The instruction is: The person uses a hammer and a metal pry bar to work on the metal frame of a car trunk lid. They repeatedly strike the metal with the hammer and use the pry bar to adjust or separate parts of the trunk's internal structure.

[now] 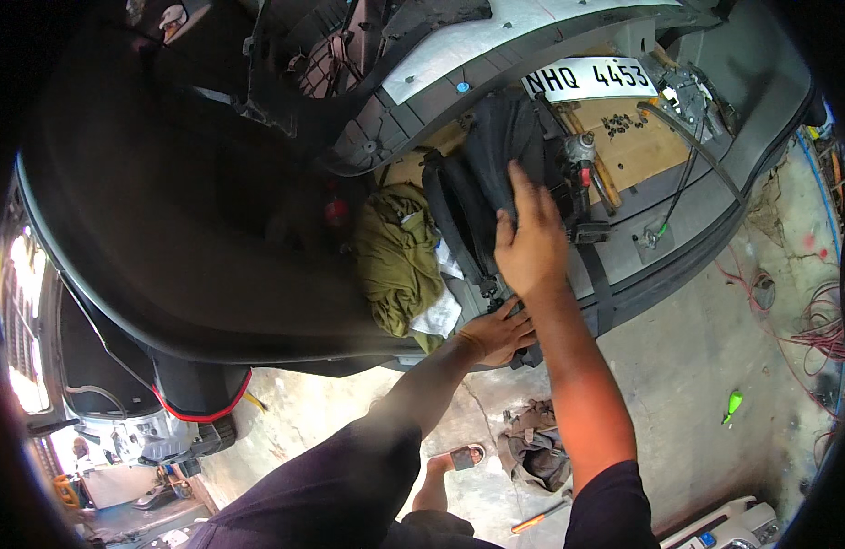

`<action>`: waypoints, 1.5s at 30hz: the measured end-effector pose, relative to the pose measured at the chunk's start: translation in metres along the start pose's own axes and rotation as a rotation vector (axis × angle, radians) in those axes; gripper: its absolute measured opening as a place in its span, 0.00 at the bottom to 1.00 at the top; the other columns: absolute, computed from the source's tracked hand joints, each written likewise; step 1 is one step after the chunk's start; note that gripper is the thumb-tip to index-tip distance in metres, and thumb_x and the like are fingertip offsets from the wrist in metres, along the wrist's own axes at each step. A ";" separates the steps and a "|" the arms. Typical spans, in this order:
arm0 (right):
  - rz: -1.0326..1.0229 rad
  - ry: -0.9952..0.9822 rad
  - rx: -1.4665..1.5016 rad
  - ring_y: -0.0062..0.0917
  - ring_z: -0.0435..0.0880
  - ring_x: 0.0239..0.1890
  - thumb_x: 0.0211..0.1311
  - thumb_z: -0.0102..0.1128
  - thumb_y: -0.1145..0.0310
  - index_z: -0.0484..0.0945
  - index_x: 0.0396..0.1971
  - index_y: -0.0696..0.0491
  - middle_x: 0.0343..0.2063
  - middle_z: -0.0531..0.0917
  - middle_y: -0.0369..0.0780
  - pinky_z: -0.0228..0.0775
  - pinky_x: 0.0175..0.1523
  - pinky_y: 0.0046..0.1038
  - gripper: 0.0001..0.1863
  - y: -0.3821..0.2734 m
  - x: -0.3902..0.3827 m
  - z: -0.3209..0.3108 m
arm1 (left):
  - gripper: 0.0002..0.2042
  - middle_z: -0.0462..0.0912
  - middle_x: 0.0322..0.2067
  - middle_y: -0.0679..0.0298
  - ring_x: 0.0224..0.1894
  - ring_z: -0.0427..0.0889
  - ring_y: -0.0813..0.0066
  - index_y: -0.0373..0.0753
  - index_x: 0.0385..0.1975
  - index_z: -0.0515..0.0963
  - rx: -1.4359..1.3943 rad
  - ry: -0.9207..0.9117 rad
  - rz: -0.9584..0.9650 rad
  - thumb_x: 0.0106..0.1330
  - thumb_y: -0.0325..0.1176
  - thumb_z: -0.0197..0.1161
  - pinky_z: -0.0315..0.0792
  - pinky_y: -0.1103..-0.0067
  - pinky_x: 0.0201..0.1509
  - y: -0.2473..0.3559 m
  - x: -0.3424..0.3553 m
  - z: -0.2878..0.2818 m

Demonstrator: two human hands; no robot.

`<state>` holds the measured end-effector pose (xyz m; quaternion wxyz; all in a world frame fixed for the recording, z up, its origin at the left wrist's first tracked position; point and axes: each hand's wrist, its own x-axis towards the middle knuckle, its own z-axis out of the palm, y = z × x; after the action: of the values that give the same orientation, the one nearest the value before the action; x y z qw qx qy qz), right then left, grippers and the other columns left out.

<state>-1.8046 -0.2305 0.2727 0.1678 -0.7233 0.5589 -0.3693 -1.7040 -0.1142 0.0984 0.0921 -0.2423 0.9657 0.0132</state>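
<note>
A black fabric bag (506, 137) lies in the car's boot, its long opening (459, 215) gaping on the left side. Over its right part is my right hand (535, 233), fingers stretched out and apart, slightly blurred, holding nothing. At the bag's near end, by the boot sill, rests my left hand (498, 335). Its fingers are spread against the dark fabric, their tips partly hidden by my right forearm. Just left of the bag, an olive-green cloth (390, 261) lies crumpled, with a white cloth or paper (436, 316) beneath it.
Right of the bag lie a power tool (583, 174), a wooden-handled tool (607, 188), small dark clips (622, 123) on cardboard and a white number plate (592, 79). A grey trim panel (496, 46) spans the far side. On the floor are a dark bag (535, 448) and red cable (821, 329).
</note>
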 end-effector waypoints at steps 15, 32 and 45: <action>-0.051 -0.038 -0.206 0.55 0.73 0.64 0.52 0.73 0.76 0.48 0.82 0.54 0.65 0.72 0.55 0.65 0.73 0.49 0.58 0.004 -0.017 0.016 | 0.32 0.69 0.74 0.57 0.80 0.60 0.55 0.46 0.74 0.70 -0.143 0.046 -0.014 0.69 0.45 0.56 0.52 0.54 0.84 -0.005 -0.003 -0.008; 0.009 -0.348 -0.018 0.60 0.72 0.67 0.60 0.67 0.70 0.70 0.73 0.51 0.71 0.64 0.64 0.74 0.65 0.53 0.38 -0.088 -0.115 0.107 | 0.28 0.68 0.73 0.62 0.84 0.50 0.50 0.51 0.68 0.78 0.058 0.138 -0.012 0.67 0.49 0.60 0.50 0.43 0.81 0.000 -0.004 -0.033; 0.018 -0.051 0.955 0.24 0.84 0.55 0.59 0.62 0.83 0.78 0.63 0.57 0.53 0.86 0.40 0.76 0.63 0.28 0.28 -0.116 0.034 -0.013 | 0.28 0.62 0.79 0.58 0.83 0.54 0.55 0.50 0.73 0.71 0.169 0.355 -0.164 0.72 0.47 0.53 0.45 0.48 0.85 -0.003 -0.013 0.013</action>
<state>-1.7315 -0.2226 0.3693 0.4983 -0.5691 0.3286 -0.5655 -1.6889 -0.1099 0.0884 -0.0587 -0.3102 0.9415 -0.1182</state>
